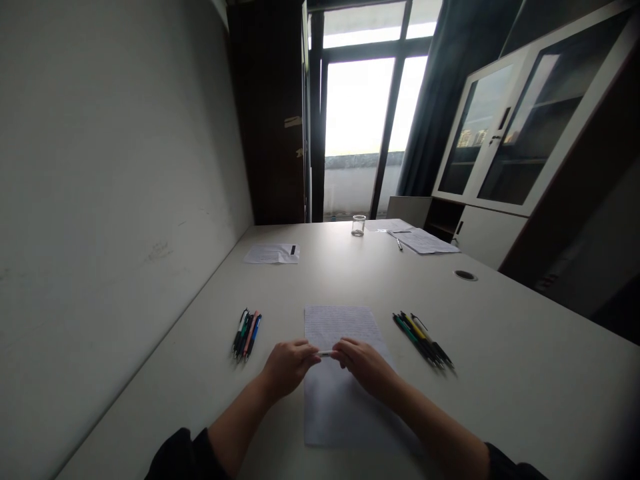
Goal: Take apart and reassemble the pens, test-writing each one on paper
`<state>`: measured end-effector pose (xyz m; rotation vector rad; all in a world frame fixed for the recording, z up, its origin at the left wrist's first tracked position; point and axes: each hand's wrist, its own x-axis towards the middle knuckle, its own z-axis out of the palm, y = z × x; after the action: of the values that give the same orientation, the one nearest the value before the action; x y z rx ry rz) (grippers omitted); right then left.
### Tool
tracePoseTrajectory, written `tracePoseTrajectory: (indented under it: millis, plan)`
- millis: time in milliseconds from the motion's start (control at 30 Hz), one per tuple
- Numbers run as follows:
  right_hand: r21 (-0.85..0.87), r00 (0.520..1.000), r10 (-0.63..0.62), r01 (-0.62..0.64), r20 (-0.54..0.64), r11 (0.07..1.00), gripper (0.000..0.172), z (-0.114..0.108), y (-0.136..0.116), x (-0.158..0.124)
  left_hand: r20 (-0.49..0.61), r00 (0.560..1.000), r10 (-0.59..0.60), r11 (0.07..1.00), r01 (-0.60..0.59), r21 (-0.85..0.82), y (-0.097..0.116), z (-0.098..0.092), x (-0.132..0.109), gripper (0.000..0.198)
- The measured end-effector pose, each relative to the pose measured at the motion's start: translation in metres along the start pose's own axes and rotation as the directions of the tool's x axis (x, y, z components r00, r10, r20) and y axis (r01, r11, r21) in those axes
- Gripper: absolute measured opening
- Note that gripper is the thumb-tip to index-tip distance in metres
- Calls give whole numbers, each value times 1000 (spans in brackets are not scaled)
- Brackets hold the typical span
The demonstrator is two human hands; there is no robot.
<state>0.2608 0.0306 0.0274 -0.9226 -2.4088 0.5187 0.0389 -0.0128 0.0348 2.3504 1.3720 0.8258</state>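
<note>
My left hand (291,365) and my right hand (364,363) meet above a lined sheet of paper (340,322). Between them, level, is a slim white pen (326,353) with small dark marks on its barrel. Each hand pinches one end, so fingers hide both tips. Left of the paper lies a group of pens (246,335) in white, green, pink and blue, side by side. To the right, another row of pens (423,341) in green, yellow and grey lies at a slant.
A glass beaker (359,225) stands at the table's far end. Right of it are stacked papers (427,241) and a pen (399,245). Another sheet (270,253) lies back left. A round cable hole (466,275) is set in the white table (200,393). The wall borders the left side.
</note>
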Motion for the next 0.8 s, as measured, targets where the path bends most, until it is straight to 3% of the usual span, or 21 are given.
tracePoseTrajectory:
  millis: [567, 800]
  plan:
    - [98, 994, 44, -34, -103, 995, 4, -2, -3, -1, 26, 999, -20, 999, 19, 43, 0, -1, 1, 22]
    - [164, 995, 86, -78, -46, 983, 18, -2, 4, -3, 6, 1000, -13, 998, 13, 59, -2, -1, 0, 25]
